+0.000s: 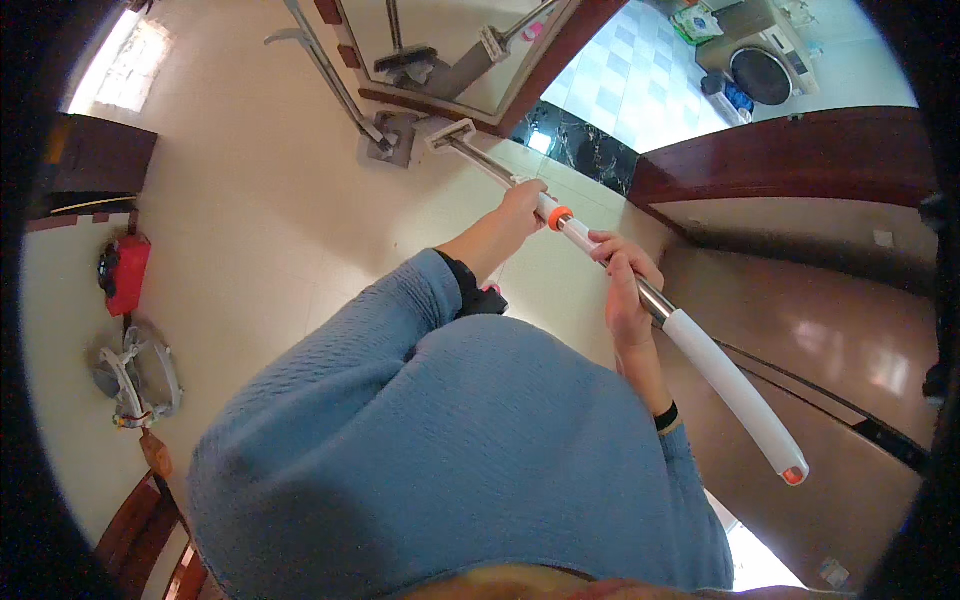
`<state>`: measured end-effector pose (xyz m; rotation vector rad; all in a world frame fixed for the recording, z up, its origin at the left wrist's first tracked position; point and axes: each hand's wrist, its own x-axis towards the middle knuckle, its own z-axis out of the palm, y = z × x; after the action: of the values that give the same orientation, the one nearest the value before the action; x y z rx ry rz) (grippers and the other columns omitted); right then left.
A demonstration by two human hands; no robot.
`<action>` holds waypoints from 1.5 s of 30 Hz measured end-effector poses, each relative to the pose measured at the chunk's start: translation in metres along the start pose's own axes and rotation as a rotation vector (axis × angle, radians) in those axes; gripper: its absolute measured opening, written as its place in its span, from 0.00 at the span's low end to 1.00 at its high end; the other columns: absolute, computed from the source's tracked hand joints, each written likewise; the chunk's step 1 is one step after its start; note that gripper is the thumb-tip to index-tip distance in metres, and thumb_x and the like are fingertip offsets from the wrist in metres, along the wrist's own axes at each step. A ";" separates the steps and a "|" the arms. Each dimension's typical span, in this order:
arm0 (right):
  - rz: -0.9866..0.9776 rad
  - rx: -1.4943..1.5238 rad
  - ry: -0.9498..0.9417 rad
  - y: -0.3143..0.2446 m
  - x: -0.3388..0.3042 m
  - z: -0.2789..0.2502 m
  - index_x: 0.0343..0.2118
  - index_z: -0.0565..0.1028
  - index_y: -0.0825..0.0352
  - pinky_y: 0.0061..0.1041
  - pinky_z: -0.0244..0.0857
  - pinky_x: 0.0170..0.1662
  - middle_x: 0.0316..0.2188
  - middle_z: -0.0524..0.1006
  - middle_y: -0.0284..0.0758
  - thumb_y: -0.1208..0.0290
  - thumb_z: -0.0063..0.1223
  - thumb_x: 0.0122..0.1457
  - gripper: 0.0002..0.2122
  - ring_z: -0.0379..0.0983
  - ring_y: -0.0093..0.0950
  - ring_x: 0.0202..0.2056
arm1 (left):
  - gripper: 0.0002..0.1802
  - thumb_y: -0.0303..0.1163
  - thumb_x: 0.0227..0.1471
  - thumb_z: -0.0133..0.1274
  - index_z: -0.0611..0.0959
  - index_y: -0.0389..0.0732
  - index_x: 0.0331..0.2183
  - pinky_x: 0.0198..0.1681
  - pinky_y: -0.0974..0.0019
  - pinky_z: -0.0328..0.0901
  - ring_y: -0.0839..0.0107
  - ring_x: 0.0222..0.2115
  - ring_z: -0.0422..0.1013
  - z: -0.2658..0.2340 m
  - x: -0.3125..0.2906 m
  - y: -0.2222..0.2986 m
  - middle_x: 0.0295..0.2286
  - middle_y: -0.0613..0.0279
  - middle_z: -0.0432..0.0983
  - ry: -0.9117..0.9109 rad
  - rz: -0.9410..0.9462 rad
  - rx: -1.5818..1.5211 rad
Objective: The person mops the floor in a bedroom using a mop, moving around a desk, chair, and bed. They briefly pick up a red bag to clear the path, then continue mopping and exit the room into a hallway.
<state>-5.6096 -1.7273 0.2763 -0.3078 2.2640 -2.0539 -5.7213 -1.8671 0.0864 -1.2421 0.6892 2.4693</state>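
Observation:
I hold a mop point(495, 166) slanting across the view, its flat white head at the far end near the floor. My left hand point(522, 207) is closed round the white lower part of its pole, just beyond an orange ring point(559, 217). Nearer to me, my right hand point(628, 275) grips the pole, with some fingers lying along it. The thick white handle grip point(735, 390) reaches past my right hand toward the lower right. Beside the mop head stands a long-handled grey dustpan point(397, 140) on the floor.
A wood-framed mirror-like pane point(445, 75) rises behind the mop head, showing a broom and a mop. Right of it, a black threshold point(580, 150) leads to a tiled room with a washing machine point(765, 70). A dark wooden door point(790, 160) stands right; a dark cabinet point(100, 155) left.

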 end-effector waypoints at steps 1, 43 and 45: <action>-0.064 0.015 -0.005 -0.002 -0.003 0.001 0.27 0.71 0.69 0.38 0.64 0.55 0.36 0.78 0.39 0.78 0.43 0.66 0.09 0.73 0.40 0.50 | 0.17 0.25 0.55 0.52 0.68 0.33 0.45 0.35 0.48 0.76 0.57 0.32 0.74 -0.002 -0.005 -0.001 0.33 0.50 0.71 0.018 0.009 0.001; 0.007 0.457 0.717 0.007 0.058 -0.029 0.31 0.70 0.65 0.50 0.70 0.54 0.26 0.76 0.44 0.55 0.46 0.69 0.17 0.77 0.42 0.38 | 0.23 0.56 0.63 0.50 0.80 0.45 0.36 0.40 0.64 0.71 0.73 0.35 0.73 0.070 -0.115 -0.024 0.32 0.66 0.78 -0.549 -0.376 0.246; -0.021 0.509 0.699 -0.004 0.070 -0.050 0.32 0.70 0.66 0.52 0.68 0.57 0.27 0.77 0.45 0.54 0.47 0.69 0.17 0.78 0.43 0.40 | 0.24 0.55 0.65 0.49 0.81 0.43 0.31 0.37 0.69 0.69 0.75 0.32 0.72 0.055 -0.120 -0.004 0.29 0.66 0.78 -0.861 -0.195 0.486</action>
<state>-5.6864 -1.6924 0.2915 0.4931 1.8616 -2.9754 -5.6856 -1.8397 0.2106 -0.0314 0.7785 2.1670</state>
